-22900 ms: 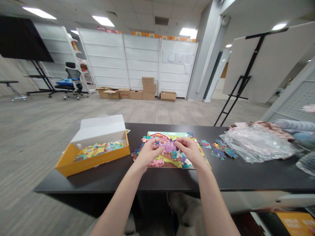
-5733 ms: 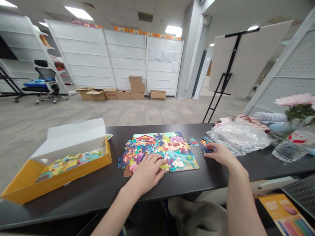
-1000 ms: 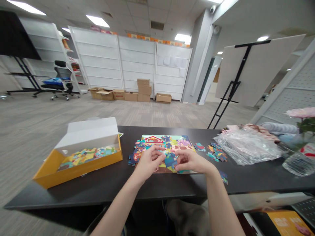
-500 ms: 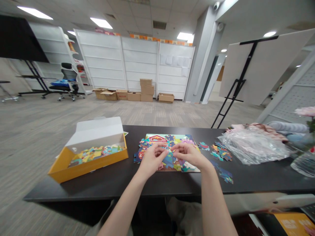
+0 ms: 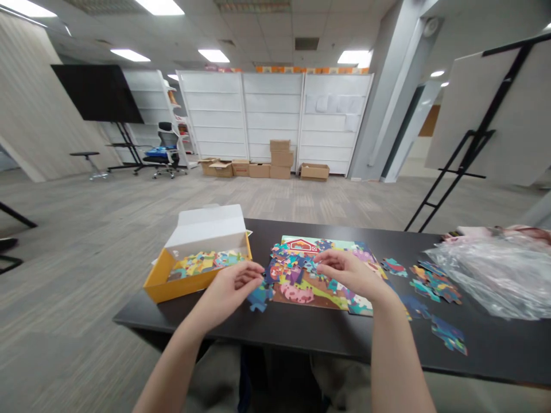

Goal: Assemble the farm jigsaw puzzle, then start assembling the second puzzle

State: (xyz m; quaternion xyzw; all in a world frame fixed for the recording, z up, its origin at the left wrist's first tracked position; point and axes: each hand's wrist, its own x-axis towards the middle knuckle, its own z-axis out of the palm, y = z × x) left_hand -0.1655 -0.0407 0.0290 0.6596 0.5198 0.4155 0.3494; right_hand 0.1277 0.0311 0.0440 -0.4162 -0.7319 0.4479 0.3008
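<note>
My left hand (image 5: 235, 287) is over the table, left of the puzzle board. Its thumb and fingers are closed on a blue puzzle piece (image 5: 259, 296), which hangs below the fingertips. Above the board, my right hand (image 5: 350, 274) has thumb and index finger at a light-blue puzzle piece (image 5: 310, 264) and seems to pinch it. Colourful animals and a red barn show on the puzzle board (image 5: 297, 293). Several loose pieces (image 5: 286, 265) cover its left and middle. The palms hide part of the grip on each side.
To the left, a yellow box (image 5: 206, 285) with a raised white lid holds many puzzle pieces. Joined pieces (image 5: 448, 334) and others (image 5: 434, 282) lie right of the board. Clear plastic packaging (image 5: 495, 275) occupies the right end of the black table (image 5: 297, 327).
My hands have moved apart. The left one went left off the board with the blue piece, uncovering a pink pig picture. My view has turned left.
</note>
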